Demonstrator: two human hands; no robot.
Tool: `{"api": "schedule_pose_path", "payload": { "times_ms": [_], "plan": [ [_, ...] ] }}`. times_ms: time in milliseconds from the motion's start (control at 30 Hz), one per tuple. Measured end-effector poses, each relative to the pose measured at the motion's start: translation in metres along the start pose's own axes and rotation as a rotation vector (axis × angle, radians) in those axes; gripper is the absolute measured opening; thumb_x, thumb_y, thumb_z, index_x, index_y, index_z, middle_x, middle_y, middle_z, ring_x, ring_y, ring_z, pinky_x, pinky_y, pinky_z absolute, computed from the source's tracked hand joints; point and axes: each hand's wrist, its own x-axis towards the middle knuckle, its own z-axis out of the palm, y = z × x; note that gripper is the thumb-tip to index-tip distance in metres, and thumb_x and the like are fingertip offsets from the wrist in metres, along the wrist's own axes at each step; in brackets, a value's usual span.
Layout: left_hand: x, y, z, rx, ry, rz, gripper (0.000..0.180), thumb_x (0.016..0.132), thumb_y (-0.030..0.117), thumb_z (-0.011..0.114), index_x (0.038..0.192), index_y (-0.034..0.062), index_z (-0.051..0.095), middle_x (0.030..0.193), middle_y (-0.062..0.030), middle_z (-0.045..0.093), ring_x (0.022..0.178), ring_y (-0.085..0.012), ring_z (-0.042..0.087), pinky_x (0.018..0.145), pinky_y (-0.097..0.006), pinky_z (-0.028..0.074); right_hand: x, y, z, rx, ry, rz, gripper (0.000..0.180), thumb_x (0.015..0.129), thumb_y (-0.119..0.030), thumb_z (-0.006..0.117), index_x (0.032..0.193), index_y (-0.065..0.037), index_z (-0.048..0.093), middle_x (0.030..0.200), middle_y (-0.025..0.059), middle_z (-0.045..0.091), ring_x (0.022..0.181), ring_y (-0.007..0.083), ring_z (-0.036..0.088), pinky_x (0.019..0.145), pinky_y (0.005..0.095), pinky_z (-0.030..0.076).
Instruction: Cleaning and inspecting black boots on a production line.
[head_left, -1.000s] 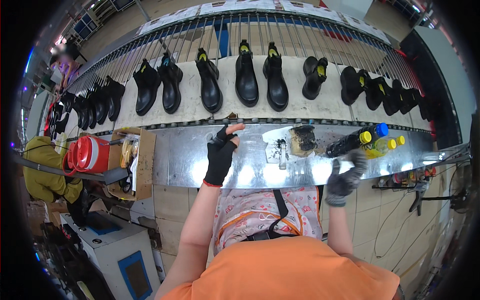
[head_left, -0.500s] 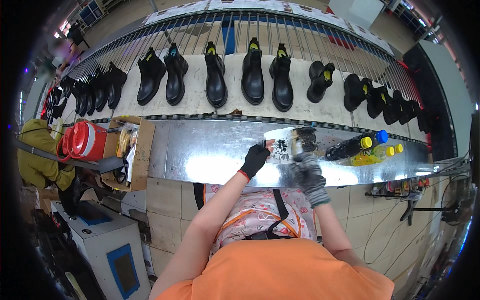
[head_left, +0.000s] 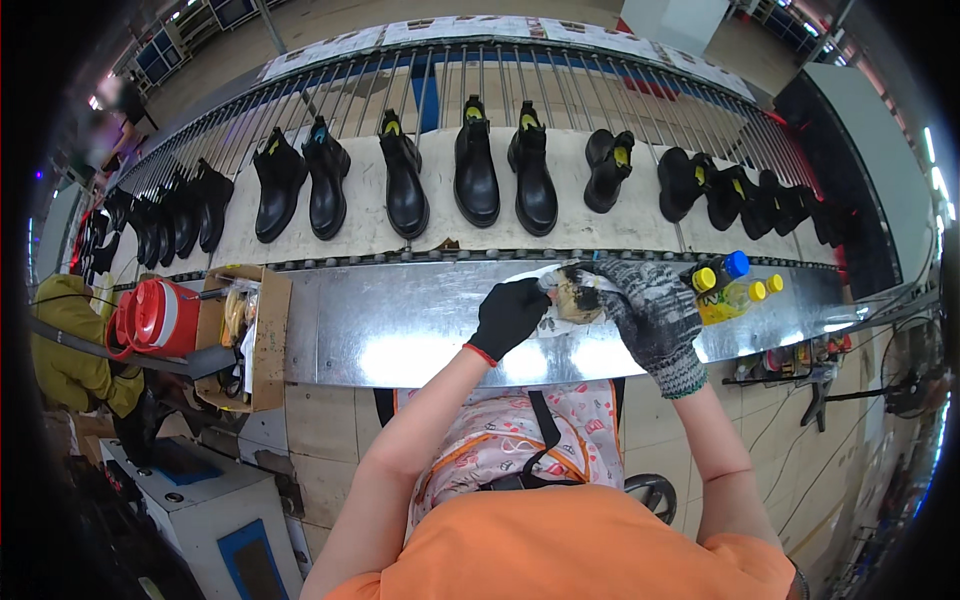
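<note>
A dirty jar (head_left: pixel 577 296) is now grasped by the right hand (head_left: pixel 650 305); the left hand (head_left: pixel 508 315), moved to its nine o'clock, is pressed on the cloth (head_left: pixel 545 320).

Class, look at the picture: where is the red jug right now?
In the head view, the red jug sits far left, beside the cardboard box at the left end of the metal bench, well away from both hands.

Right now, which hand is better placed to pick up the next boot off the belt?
Left, probably. The left hand in the black glove only rests beside the small dirty pot, while the right hand in the grey knit glove is on the pot. The black boots stand on the belt just beyond the left hand.
</note>
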Motion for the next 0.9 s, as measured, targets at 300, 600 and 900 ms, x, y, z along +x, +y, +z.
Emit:
{"api": "schedule_pose_path", "payload": {
  "times_ms": [300,600,900],
  "plan": [
    [0.001,0.018,-0.003,0.054,-0.06,0.05,0.018,0.078,0.028,0.062,0.074,0.0109,0.066,0.064,-0.0089,0.063,0.063,-0.0294,0.062,0.055,-0.039,0.046,0.021,-0.006,-0.023,-0.194,-0.139,-0.1,0.027,0.078,-0.021,0.057,0.102,-0.012,0.063,0.078,0.007,0.059,0.075,0.0243,0.058,0.064,0.0375,0.047],
    [0.006,0.027,-0.004,0.233,-0.179,0.218,0.018,0.074,0.031,0.063,0.072,0.0128,0.068,0.065,-0.0091,0.063,0.063,-0.0292,0.062,0.055,-0.04,0.048,0.015,-0.009,-0.048,-0.226,-0.217,-0.273,0.029,0.079,-0.019,0.053,0.104,-0.009,0.061,0.082,0.0064,0.059,0.078,0.0226,0.057,0.064,0.0396,0.047],
    [0.023,0.05,0.003,0.491,-0.266,0.487,0.011,0.073,0.028,0.061,0.074,0.0183,0.068,0.056,-0.0065,0.059,0.053,-0.0265,0.059,0.047,-0.041,0.042,-0.023,0.003,-0.035,-0.303,-0.373,-0.085,0.029,0.082,-0.038,0.058,0.088,-0.01,0.064,0.063,0.0102,0.055,0.056,0.0253,0.054,0.049,0.0392,0.041]
  ]
}}
